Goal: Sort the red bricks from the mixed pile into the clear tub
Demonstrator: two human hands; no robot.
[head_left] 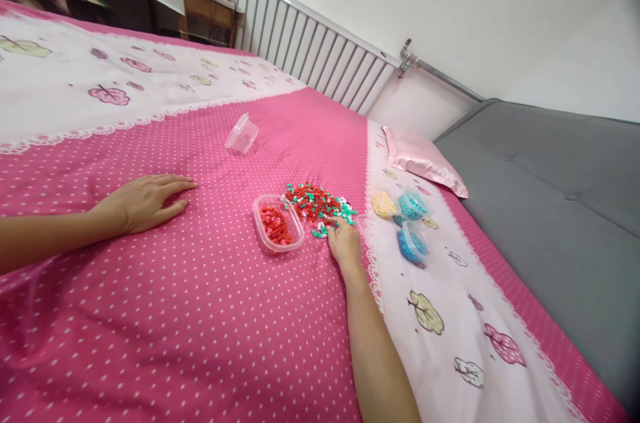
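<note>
My left hand (143,201) lies flat and open on the pink dotted bedspread (200,316), holding nothing. My right hand (343,240) reaches into the near edge of a loose pile of small red, white and green beads (316,201), fingers curled together in a pinch; what they pinch is too small to see. Just left of the pile stands a clear oval plastic tub (278,223) with red beads inside.
An empty clear cup (242,134) lies tipped further up the bed. Right of the pile sit three small tubs: yellow beads (384,204), light-blue beads (413,205), darker blue beads (413,244). A pink pillow (425,159), a grey sofa (550,209) and a white radiator (310,49) lie beyond.
</note>
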